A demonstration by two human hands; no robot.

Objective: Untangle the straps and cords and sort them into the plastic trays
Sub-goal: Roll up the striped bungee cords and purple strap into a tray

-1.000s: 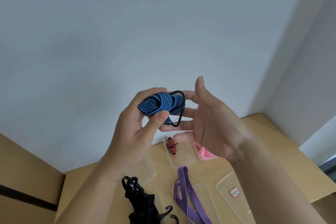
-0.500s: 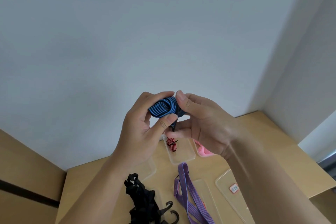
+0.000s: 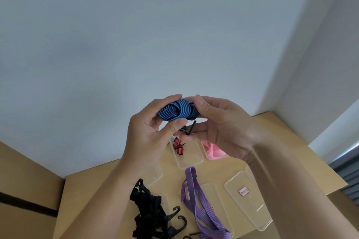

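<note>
Both hands raised above the table [image 3: 108,182]. Left hand [image 3: 149,137] and right hand [image 3: 223,128] fingers curl round the blue cord bundle [image 3: 177,110], gripping it together.

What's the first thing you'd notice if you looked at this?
The blue striped cord bundle, held in mid-view between the left hand and the right hand, grabs the eye first. Below on the wooden table, a black strap tangle lies left of a purple strap, and a red-and-black cord sits in a clear tray.
</note>
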